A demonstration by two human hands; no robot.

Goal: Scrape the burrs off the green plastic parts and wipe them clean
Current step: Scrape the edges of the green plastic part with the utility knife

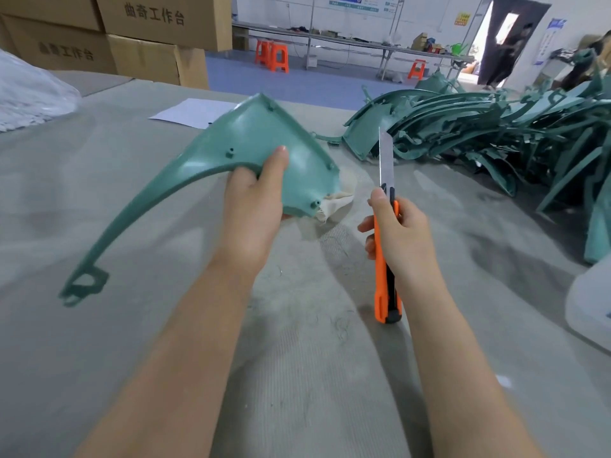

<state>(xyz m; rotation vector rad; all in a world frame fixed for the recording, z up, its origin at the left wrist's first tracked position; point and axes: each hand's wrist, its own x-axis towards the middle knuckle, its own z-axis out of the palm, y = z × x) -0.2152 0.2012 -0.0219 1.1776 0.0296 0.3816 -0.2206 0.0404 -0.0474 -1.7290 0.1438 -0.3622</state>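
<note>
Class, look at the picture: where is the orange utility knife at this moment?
In the head view, the orange utility knife is right of centre, gripped in the right hand, blade up, beside the green plastic part held by the left hand.

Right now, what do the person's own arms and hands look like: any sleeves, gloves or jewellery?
Both forearms are bare as far as the frame shows, with no sleeves in view. The left hand and right hand wear no gloves. No watch, bracelet or ring shows on the wrists or visible fingers, and no markings.

bright even indoor light, your arms cast soft shadows on the worktop (99, 200), daylight glares through the far doorway (506, 31), wide-angle bending at your edges, slight overall blur
</note>
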